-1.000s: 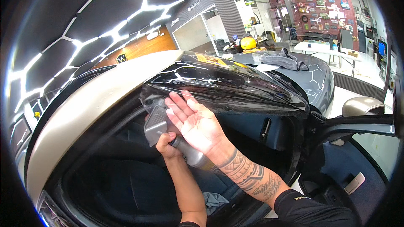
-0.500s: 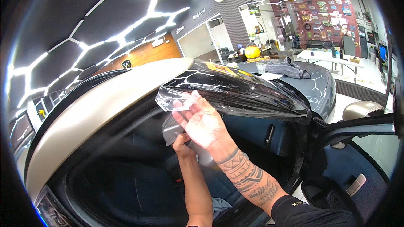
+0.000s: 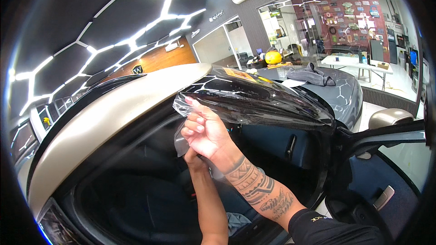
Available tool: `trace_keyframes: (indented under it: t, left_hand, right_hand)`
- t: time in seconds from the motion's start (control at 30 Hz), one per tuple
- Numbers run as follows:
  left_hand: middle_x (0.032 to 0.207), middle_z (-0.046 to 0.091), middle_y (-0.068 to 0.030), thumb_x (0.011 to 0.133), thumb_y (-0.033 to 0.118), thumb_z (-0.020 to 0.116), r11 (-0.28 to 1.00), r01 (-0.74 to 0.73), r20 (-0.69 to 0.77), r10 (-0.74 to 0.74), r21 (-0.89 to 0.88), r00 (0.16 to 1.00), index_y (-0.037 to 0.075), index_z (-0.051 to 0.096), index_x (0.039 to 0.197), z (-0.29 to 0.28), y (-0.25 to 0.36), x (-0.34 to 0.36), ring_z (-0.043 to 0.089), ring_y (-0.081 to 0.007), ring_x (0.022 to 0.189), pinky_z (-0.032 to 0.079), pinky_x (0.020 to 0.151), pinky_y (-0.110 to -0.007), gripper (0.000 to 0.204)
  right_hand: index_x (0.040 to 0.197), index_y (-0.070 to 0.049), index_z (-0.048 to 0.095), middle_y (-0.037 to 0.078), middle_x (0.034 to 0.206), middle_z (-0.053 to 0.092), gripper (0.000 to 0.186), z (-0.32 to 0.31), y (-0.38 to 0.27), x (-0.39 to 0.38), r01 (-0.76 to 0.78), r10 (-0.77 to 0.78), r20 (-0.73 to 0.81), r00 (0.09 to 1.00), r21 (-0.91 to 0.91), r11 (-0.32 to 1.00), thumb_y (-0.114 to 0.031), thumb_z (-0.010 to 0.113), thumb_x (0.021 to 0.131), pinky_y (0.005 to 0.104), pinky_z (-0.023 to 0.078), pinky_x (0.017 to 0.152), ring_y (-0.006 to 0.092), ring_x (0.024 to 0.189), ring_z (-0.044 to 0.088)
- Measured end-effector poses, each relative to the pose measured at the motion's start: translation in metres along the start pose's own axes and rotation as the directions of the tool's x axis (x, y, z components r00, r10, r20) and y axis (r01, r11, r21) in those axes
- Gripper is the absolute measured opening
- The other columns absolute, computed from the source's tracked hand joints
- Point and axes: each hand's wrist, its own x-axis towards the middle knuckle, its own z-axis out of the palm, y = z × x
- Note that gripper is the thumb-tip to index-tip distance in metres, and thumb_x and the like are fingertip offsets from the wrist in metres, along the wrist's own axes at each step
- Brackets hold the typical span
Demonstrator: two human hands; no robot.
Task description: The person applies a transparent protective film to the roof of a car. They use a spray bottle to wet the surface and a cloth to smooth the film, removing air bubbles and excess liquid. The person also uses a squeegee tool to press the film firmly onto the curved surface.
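Note:
My right hand [image 3: 204, 131] has curled fingers, with thumb and index at a crumpled edge of clear film [image 3: 181, 105] hanging from the glossy black windscreen pillar [image 3: 259, 97]. Just below and behind it, my left hand [image 3: 193, 163], partly hidden, grips a grey handheld tool [image 3: 179, 138], itself largely covered by my right hand. Both hands are over the open door aperture of a car with a pale champagne roof [image 3: 100, 113].
An open door [image 3: 372, 186] and champagne mirror [image 3: 390, 118] are on the right. A grey cloth [image 3: 309, 75] lies on the grey bonnet [image 3: 345, 93]. A yellow round object [image 3: 273, 57] and a white table [image 3: 356, 63] stand beyond, near glass partitions.
My right hand's fingers have curled from spread and open to closed at the film's edge, moving slightly left. My left hand has shifted a little right, still on the tool.

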Motion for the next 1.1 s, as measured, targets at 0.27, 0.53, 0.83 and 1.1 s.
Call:
trace_keyframes:
  t: [0.27,0.53,0.83,1.1]
  left_hand:
    - [0.112,0.054,-0.0133,0.066,0.005,0.049,0.997,0.026,0.012,-0.026,-0.077,1.0,0.002,0.052,0.107,0.009,0.003,0.005,0.051,-0.0267,0.112,0.039,0.1,-0.037,0.041]
    - [0.111,0.055,-0.0152,0.065,0.004,0.048,0.992,0.003,0.083,0.007,-0.123,0.997,-0.002,0.053,0.106,0.001,0.003,0.011,0.054,-0.0283,0.107,0.041,0.097,-0.038,0.042]
    - [0.108,0.057,-0.0162,0.064,0.004,0.047,0.998,0.027,0.071,-0.023,-0.054,0.997,-0.004,0.054,0.107,-0.004,0.009,0.014,0.057,-0.0287,0.101,0.044,0.094,-0.039,0.044]
    - [0.106,0.058,-0.0171,0.063,0.003,0.046,0.994,0.081,0.103,-0.088,0.075,0.991,-0.006,0.055,0.107,-0.009,0.011,0.009,0.059,-0.029,0.097,0.047,0.091,-0.039,0.046]
  right_hand:
    - [0.121,-0.009,0.052,-0.004,0.06,0.04,0.028,0.004,-0.003,-0.007,0.013,-0.012,0.029,1.0,-0.027,1.0,-0.019,0.053,0.094,0.0238,0.034,0.05,0.0058,0.047,0.036]
    - [0.131,-0.012,0.045,-0.003,0.064,0.043,0.034,0.001,0.007,-0.007,0.079,-0.078,-0.025,0.997,0.016,0.997,-0.015,0.045,0.096,0.0243,0.035,0.051,0.0061,0.048,0.037]
    - [0.125,-0.016,0.048,-0.004,0.063,0.042,0.028,-0.002,0.015,0.002,-0.051,0.025,0.138,0.99,0.189,0.981,-0.021,0.048,0.097,0.0237,0.037,0.052,0.0049,0.048,0.04]
    - [0.116,-0.018,0.053,-0.006,0.057,0.041,0.022,0.003,-0.003,-0.018,0.001,-0.003,0.024,1.0,0.071,0.997,-0.023,0.054,0.095,0.0225,0.035,0.047,0.0042,0.043,0.038]
